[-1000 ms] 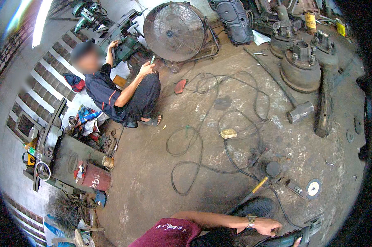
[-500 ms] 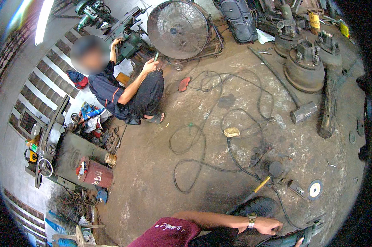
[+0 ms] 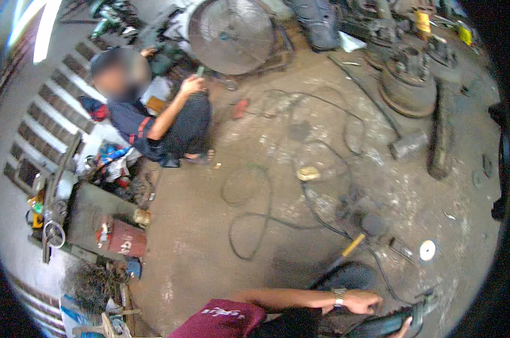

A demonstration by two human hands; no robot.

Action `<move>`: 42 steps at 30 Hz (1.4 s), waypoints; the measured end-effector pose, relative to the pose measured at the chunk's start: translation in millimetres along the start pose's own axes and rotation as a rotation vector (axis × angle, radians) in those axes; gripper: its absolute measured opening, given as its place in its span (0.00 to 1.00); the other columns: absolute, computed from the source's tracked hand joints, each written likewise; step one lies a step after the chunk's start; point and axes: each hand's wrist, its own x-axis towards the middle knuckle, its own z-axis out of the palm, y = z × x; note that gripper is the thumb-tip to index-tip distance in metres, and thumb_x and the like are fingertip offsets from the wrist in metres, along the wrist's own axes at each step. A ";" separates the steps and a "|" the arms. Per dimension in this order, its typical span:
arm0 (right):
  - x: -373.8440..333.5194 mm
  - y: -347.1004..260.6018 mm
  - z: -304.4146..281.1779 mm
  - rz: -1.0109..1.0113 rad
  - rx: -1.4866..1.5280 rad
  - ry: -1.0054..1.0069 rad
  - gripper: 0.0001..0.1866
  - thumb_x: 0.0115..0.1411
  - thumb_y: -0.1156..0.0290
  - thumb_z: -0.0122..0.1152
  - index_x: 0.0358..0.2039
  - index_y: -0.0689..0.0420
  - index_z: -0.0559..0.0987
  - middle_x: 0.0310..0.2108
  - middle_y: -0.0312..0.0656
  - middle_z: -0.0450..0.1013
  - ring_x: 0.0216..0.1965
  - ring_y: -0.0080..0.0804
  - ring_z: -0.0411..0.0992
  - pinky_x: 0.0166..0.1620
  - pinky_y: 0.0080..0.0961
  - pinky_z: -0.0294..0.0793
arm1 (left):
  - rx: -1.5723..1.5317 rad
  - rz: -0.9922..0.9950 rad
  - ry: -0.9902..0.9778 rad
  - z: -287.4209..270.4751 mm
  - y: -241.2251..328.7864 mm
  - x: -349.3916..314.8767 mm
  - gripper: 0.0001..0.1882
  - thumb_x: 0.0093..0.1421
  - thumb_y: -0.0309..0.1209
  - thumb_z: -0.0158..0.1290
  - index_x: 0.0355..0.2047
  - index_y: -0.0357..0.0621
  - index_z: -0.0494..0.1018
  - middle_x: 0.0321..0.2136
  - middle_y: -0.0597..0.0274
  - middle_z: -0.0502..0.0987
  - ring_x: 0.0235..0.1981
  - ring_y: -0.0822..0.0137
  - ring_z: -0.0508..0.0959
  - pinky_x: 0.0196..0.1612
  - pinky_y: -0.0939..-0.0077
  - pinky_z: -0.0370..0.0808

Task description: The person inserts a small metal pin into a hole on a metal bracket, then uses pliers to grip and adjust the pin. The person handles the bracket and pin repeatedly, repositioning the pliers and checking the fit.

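My left arm, in a maroon sleeve with a metal watch at the wrist, reaches in from the lower edge. Its hand, my left hand (image 3: 361, 302), has curled fingers beside a dark corded power tool (image 3: 382, 325); whatever those fingers hold is hidden. Only some fingers of my right hand (image 3: 404, 327) show at the bottom edge, wrapped against the tool's side. A dark shoe (image 3: 348, 277) is just beyond my left wrist. Close by lies a hammer with a yellow-banded handle (image 3: 353, 252).
A pale-centred abrasive disc (image 3: 428, 250) and black cable loops (image 3: 269, 194) lie on the floor. A sledgehammer (image 3: 408, 145) and heavy metal drums (image 3: 407, 96) are at the right. Another person (image 3: 153, 124) squats far left near a large fan (image 3: 231, 36), holding a phone-like object.
The whole view has shifted slightly, with the floor items now farther left, and it is blurred. My hands stay by the power tool. The other person's head has turned somewhat.
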 end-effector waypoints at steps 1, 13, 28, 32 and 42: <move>0.3 3.2 -5.6 0.011 -0.011 0.054 0.37 0.61 0.44 0.56 0.56 0.66 0.71 0.46 0.54 0.75 0.45 0.49 0.75 0.52 0.46 0.75 | -0.026 0.005 -0.021 -2.9 1.9 -0.5 0.27 0.64 0.40 0.54 0.58 0.36 0.64 0.49 0.39 0.74 0.51 0.43 0.75 0.54 0.52 0.72; -3.3 8.6 -0.5 -0.125 0.188 0.010 0.31 0.55 0.50 0.66 0.49 0.62 0.72 0.38 0.48 0.74 0.32 0.44 0.76 0.38 0.42 0.78 | -0.041 -0.012 -0.066 -10.3 3.2 -4.1 0.21 0.66 0.39 0.52 0.53 0.39 0.67 0.45 0.42 0.76 0.50 0.43 0.74 0.53 0.52 0.70; -4.9 6.9 4.6 -0.166 0.220 0.096 0.29 0.54 0.54 0.68 0.46 0.64 0.72 0.34 0.50 0.75 0.29 0.45 0.77 0.33 0.40 0.81 | 0.099 -0.096 -0.131 -7.1 -5.7 -4.3 0.23 0.67 0.42 0.50 0.58 0.43 0.65 0.52 0.46 0.75 0.52 0.43 0.75 0.54 0.53 0.72; -6.3 6.7 6.2 -0.155 0.220 0.075 0.29 0.54 0.54 0.68 0.46 0.64 0.72 0.34 0.50 0.75 0.29 0.44 0.77 0.33 0.40 0.81 | 0.102 -0.067 -0.108 -0.4 -12.9 -2.4 0.23 0.67 0.41 0.51 0.58 0.44 0.65 0.52 0.46 0.75 0.52 0.44 0.75 0.54 0.54 0.72; -6.4 1.7 12.0 -0.152 0.169 0.104 0.28 0.55 0.54 0.68 0.46 0.64 0.73 0.34 0.49 0.75 0.29 0.43 0.77 0.33 0.40 0.81 | 0.045 -0.067 -0.025 -13.7 -7.2 -7.7 0.21 0.68 0.40 0.51 0.56 0.44 0.66 0.46 0.46 0.77 0.48 0.46 0.77 0.51 0.55 0.73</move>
